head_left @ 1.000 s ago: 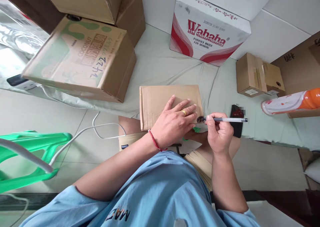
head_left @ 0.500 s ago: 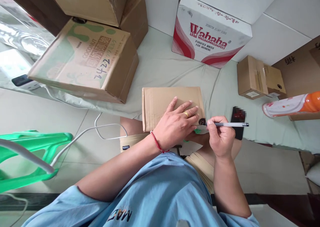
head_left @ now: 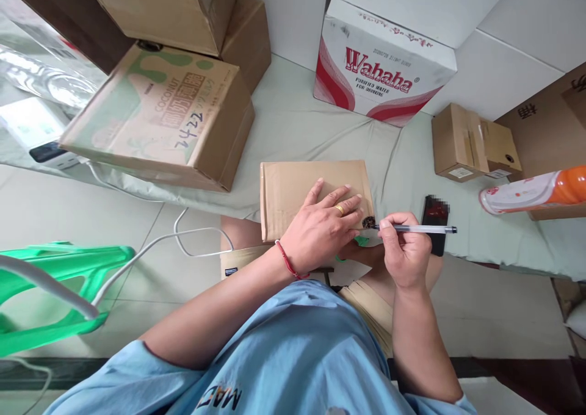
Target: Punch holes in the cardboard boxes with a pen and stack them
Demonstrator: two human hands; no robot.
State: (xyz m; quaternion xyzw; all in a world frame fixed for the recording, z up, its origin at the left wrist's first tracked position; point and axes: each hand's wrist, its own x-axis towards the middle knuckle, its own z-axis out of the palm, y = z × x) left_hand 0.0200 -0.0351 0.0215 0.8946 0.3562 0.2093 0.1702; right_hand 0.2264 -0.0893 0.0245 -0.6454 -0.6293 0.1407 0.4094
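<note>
A flat brown cardboard box (head_left: 288,186) lies at the near edge of the cloth-covered surface, partly over my lap. My left hand (head_left: 323,226) rests flat on its right part with the fingers spread, a ring on one finger. Pinched in my right hand (head_left: 405,247) is a pen (head_left: 430,229) with a clear barrel, held nearly level. Its tip meets a black scribbled patch (head_left: 368,221) at the box's lower right corner. Behind my right hand lies a dark phone (head_left: 436,210).
A coconut carton (head_left: 155,110) stands at the left, a Wahaha carton (head_left: 379,67) at the back. To the right are a small box (head_left: 458,143) and an orange-capped bottle (head_left: 526,194). A green stool (head_left: 114,253) and white cable (head_left: 151,244) are at the lower left.
The view has tilted slightly. Both hands, the box and the pen stay almost where they were, with the pen tip still at the black patch.
</note>
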